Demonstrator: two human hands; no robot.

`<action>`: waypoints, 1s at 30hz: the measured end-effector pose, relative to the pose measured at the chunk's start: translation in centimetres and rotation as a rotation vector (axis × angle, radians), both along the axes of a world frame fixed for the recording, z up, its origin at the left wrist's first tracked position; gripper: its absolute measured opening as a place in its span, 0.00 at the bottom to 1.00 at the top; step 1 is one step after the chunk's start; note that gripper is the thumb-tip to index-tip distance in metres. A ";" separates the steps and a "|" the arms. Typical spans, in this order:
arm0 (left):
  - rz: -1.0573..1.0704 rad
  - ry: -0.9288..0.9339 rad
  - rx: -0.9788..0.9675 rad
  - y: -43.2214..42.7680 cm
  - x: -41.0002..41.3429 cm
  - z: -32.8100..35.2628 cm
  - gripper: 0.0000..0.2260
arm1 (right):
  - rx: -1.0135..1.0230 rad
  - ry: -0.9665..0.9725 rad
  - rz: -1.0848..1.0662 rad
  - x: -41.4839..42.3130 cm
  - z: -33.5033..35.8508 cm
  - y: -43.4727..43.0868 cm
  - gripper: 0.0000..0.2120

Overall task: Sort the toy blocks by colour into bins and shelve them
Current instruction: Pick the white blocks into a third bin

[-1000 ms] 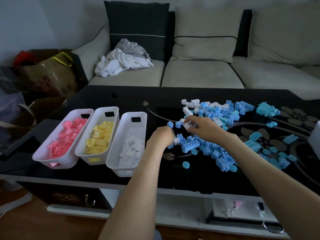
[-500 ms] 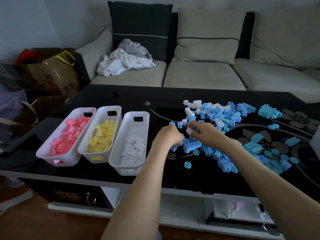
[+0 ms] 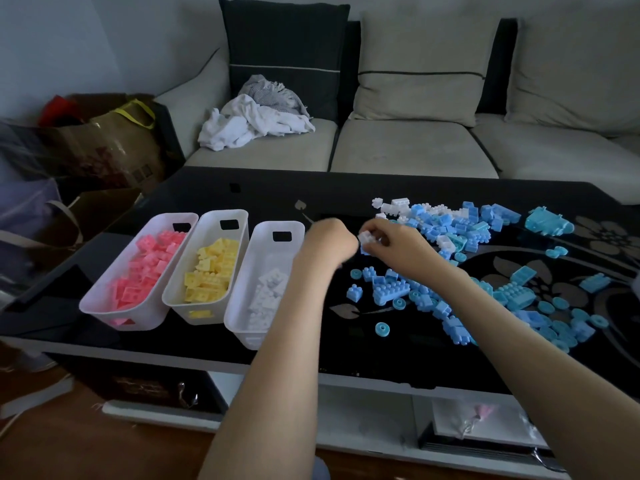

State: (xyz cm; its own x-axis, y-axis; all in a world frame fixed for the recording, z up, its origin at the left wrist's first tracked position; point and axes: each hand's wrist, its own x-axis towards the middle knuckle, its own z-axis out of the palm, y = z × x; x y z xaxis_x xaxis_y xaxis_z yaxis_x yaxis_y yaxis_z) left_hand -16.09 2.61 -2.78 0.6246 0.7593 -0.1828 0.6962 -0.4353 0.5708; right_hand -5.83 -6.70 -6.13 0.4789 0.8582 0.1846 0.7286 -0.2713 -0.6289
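Observation:
Three white bins stand side by side on the black glass table [image 3: 214, 188]: the left bin [image 3: 100, 301] holds pink blocks, the middle bin [image 3: 207, 221] yellow blocks, the right bin [image 3: 247, 271] white blocks [image 3: 268, 292]. A spread of blue blocks [image 3: 460, 233] with a few white ones [image 3: 398, 203] at its far edge covers the table's right half. My right hand [image 3: 401, 249] pinches a small white block [image 3: 365, 237] above the pile's left edge. My left hand [image 3: 329, 242], blurred and curled, hovers just left of it beside the white bin; its palm side is hidden.
A beige sofa [image 3: 408, 147] runs behind the table, with crumpled clothes [image 3: 256, 123] on its left seat. Paper bags [image 3: 104, 147] stand at the left. Loose blue discs [image 3: 382, 329] lie near the table's front. A lower shelf [image 3: 478, 427] shows under the tabletop.
Both hands have lifted off the pile and shifted left and away from me. My right hand now holds a white block up clear of the blue ones.

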 end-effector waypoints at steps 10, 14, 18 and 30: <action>0.281 0.271 0.123 4.2 -5.8 0.9 0.13 | 0.001 0.020 0.173 -7.9 1.4 5.9 0.12; 0.253 0.268 0.057 3.9 -6.6 0.6 0.13 | -0.179 -0.152 0.324 -9.4 0.7 6.1 0.18; 0.201 0.334 0.128 3.7 -6.5 1.1 0.15 | -0.179 -0.140 0.305 -7.4 -0.1 5.3 0.24; -0.201 0.251 0.224 -0.2 6.8 -1.6 0.22 | -0.482 -0.180 -0.242 12.8 -1.5 -4.1 0.15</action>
